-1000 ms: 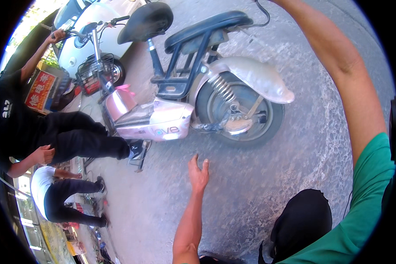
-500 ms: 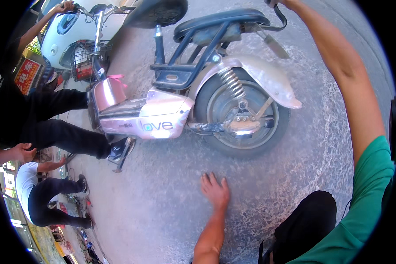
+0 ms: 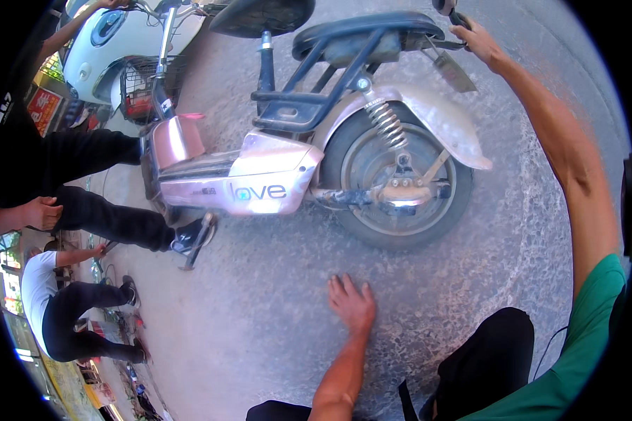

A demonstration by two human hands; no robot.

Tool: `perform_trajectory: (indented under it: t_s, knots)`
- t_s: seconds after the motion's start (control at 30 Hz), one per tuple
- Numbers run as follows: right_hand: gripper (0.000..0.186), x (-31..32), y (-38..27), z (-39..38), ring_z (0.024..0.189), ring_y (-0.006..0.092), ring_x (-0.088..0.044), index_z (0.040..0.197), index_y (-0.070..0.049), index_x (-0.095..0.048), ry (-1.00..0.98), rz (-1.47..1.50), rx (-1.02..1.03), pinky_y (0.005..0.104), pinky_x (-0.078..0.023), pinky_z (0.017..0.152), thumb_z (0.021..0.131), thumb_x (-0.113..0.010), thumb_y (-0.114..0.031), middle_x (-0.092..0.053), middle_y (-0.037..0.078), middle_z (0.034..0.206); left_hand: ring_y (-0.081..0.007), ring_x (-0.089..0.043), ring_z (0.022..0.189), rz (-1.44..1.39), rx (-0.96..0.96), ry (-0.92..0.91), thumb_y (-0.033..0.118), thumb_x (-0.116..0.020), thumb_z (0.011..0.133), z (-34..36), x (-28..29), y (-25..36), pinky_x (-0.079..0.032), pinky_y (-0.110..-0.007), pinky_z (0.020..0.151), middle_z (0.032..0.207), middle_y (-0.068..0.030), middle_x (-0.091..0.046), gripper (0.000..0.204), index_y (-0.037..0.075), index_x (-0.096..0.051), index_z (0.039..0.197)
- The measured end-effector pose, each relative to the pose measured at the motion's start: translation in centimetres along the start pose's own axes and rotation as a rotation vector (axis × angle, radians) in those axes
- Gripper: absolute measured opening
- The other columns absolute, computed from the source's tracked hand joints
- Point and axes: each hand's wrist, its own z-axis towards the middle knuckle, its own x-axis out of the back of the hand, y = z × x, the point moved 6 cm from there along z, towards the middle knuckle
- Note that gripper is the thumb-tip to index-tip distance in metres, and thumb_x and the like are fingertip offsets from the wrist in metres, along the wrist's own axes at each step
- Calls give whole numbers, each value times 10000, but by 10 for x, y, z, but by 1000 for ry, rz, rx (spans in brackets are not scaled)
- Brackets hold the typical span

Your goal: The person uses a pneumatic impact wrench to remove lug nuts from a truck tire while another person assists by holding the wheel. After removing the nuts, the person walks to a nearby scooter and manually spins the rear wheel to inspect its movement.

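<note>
A pink electric scooter [image 3: 270,165] takes up the middle of the view, its rear wheel [image 3: 400,179] toward me. My right hand [image 3: 477,43] is closed round the dark curved grab bar [image 3: 448,14] behind its black rear seat [image 3: 369,34]. My left hand [image 3: 352,303] is stretched out below the rear wheel with fingers apart, apparently flat against the concrete ground [image 3: 274,337]. It holds nothing. A spring shock absorber [image 3: 386,125] and a pale mudguard [image 3: 446,126] show at the wheel. A small plate [image 3: 455,72] hangs beneath the bar.
A person in dark trousers [image 3: 112,217] stands at the left, one foot beside the scooter's kickstand [image 3: 198,242]. Another person in a white shirt [image 3: 41,291] bends over farther left. A white scooter [image 3: 102,52] with a wire basket [image 3: 140,88] stands at the upper left.
The pink scooter now appears slightly farther right, as does my left hand. My right hand, partly cut off before, now shows lower in view on the bar.
</note>
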Motion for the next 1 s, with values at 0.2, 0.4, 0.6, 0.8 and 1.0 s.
perform_trajectory:
  t_s: [0.2, 0.4, 0.6, 0.8, 1.0]
  knots:
    - [458, 9, -11, -136, 939, 282, -578, 1290, -45, -519, -104, -154, -100, 409, -488, 823, 885, -600, -245, -600, 160, 1049, -402, -246, 1454, -33, -13, -19, 390, -556, 953, -8, 1, 1, -205, -543, 1152, 1531, -251, -333, 629, 11, -434, 1439]
    - [471, -8, -66, -211, 1030, 307, -561, 1307, -37, -528, -152, -240, -88, 415, -461, 898, 898, -597, -260, -586, 177, 1133, -402, -243, 1457, -112, -22, 47, 381, -568, 946, -25, 9, -2, -206, -545, 1159, 1537, -240, -332, 630, 16, -432, 1442]
    - [484, -50, -139, -263, 1121, 331, -544, 1323, -29, -537, -196, -281, -28, 420, -435, 973, 910, -594, -276, -573, 195, 1218, -393, -281, 1444, -302, -94, 2, 366, -631, 897, -36, 9, -48, -232, -527, 1164, 1515, -236, -376, 610, 23, -505, 1385]
    - [499, -72, -206, -312, 1212, 356, -527, 1339, -21, -546, -268, -316, 1, 426, -408, 1048, 922, -591, -291, -560, 213, 1303, -404, -561, 1231, -555, -47, -270, 317, -653, 864, -29, 29, -90, -445, -424, 1038, 1231, -251, -637, 465, -23, -665, 1180]
    - [504, -85, -192, -332, 1260, 367, -520, 1362, -18, -535, -167, -269, 69, 422, -391, 1096, 907, -610, -221, -557, 226, 1345, -314, -663, 1114, -539, -151, -347, 296, -626, 911, 1, 119, -126, -496, -380, 969, 1172, -234, -686, 462, -44, -643, 1223]
